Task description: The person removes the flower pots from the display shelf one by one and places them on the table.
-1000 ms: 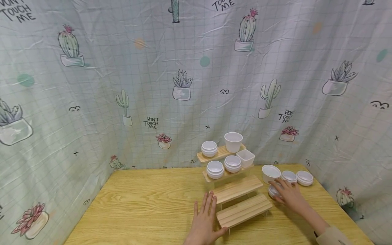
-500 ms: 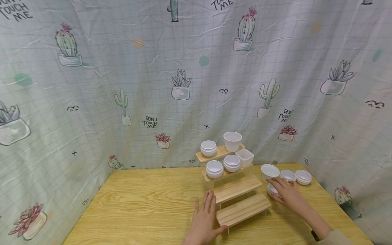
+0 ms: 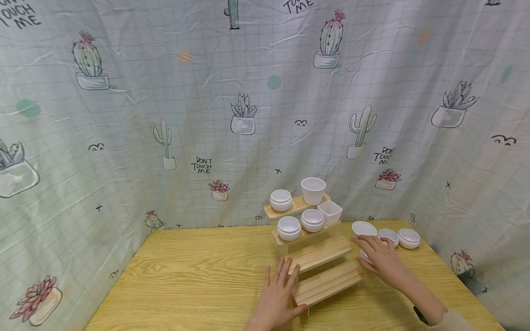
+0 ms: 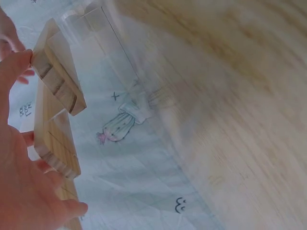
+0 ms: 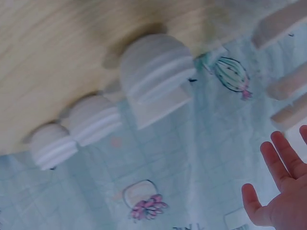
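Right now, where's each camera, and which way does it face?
Head: on the head, facing forward and down at the stand, white pots and curtain; left hand and right hand show.
Left wrist: on that wrist, facing the plank ends; left hand and part of the right show.
Right wrist: on that wrist, facing the pots; right hand shows.
Head and right wrist share the pots.
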A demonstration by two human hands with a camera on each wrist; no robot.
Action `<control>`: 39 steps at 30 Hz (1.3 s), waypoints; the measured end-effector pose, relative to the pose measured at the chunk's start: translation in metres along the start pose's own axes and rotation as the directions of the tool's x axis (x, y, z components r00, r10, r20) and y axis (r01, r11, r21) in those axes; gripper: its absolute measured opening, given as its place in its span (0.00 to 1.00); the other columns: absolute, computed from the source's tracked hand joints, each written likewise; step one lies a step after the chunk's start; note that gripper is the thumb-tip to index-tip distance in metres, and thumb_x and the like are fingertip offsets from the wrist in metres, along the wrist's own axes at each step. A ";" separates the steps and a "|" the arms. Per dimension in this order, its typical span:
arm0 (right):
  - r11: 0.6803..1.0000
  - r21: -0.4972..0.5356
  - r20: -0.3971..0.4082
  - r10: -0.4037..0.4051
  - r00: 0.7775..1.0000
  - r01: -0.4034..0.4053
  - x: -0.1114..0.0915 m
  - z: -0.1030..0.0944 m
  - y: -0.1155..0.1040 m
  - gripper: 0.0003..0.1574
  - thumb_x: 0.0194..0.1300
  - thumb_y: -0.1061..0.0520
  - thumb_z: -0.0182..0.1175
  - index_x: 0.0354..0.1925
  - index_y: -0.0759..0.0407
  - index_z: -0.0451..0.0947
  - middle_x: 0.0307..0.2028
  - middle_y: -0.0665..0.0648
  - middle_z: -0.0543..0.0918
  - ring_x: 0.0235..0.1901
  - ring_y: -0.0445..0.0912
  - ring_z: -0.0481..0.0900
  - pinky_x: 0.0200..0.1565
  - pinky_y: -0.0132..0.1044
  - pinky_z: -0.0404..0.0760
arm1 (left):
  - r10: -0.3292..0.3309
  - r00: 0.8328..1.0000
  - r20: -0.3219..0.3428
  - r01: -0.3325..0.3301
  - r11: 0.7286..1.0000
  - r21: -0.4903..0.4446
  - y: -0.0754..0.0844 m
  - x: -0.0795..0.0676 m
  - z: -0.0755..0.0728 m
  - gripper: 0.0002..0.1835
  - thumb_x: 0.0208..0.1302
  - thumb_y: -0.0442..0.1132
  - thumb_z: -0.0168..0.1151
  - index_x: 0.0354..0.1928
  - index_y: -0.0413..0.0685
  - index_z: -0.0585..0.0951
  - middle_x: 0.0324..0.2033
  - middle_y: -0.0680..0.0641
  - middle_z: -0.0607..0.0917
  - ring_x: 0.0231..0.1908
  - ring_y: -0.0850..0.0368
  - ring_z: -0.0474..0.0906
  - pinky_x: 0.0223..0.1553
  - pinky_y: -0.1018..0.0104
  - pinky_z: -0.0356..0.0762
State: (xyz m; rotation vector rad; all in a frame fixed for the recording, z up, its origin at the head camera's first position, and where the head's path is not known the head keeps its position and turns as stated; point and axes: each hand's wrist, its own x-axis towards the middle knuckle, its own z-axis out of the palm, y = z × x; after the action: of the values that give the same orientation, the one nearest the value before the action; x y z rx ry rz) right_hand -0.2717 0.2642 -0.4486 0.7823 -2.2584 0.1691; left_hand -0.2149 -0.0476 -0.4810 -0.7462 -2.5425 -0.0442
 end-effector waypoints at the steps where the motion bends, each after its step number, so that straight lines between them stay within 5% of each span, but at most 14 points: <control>1: 1.000 -0.001 -0.006 -0.006 1.000 0.006 0.002 -0.001 -0.002 0.28 0.54 0.46 0.60 0.52 0.56 0.72 0.46 0.58 0.77 0.45 0.51 0.73 0.43 0.54 0.62 | 0.003 1.000 -0.001 -0.003 1.000 -0.001 0.000 0.000 0.000 0.47 0.47 0.71 0.52 0.66 0.53 0.57 0.67 0.46 0.57 0.66 0.47 0.52 0.60 0.41 0.54; 19: 0.998 0.005 -0.060 -0.065 0.996 0.066 0.039 -0.011 -0.018 0.33 0.46 0.53 0.64 0.53 0.57 0.71 0.49 0.59 0.75 0.46 0.52 0.73 0.45 0.55 0.62 | 0.021 0.999 0.036 -0.020 1.000 -0.018 -0.004 0.005 0.000 0.47 0.47 0.71 0.51 0.65 0.51 0.59 0.67 0.46 0.57 0.67 0.48 0.52 0.56 0.41 0.60; 27: 0.997 0.004 -0.083 -0.076 0.994 0.077 0.053 -0.007 -0.018 0.30 0.66 0.39 0.40 0.53 0.57 0.71 0.49 0.59 0.75 0.44 0.51 0.74 0.44 0.54 0.64 | 0.001 0.998 0.064 0.002 0.999 -0.040 -0.002 0.005 -0.002 0.47 0.46 0.71 0.53 0.65 0.52 0.59 0.67 0.47 0.58 0.67 0.49 0.52 0.57 0.40 0.60; 39: 0.996 0.020 -0.156 -0.083 0.984 0.087 0.068 0.002 -0.011 0.30 0.51 0.52 0.61 0.53 0.60 0.71 0.48 0.63 0.75 0.45 0.54 0.71 0.43 0.53 0.64 | -0.005 0.996 0.086 0.010 0.999 -0.050 -0.002 0.005 -0.001 0.47 0.47 0.71 0.52 0.66 0.53 0.57 0.67 0.48 0.56 0.68 0.50 0.50 0.56 0.39 0.60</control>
State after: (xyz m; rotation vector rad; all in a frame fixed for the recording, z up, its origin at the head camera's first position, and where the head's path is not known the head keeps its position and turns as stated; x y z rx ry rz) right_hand -0.3040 0.2221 -0.4055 0.8489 -2.0763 0.2132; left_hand -0.2195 -0.0470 -0.4776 -0.7738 -2.6343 -0.0812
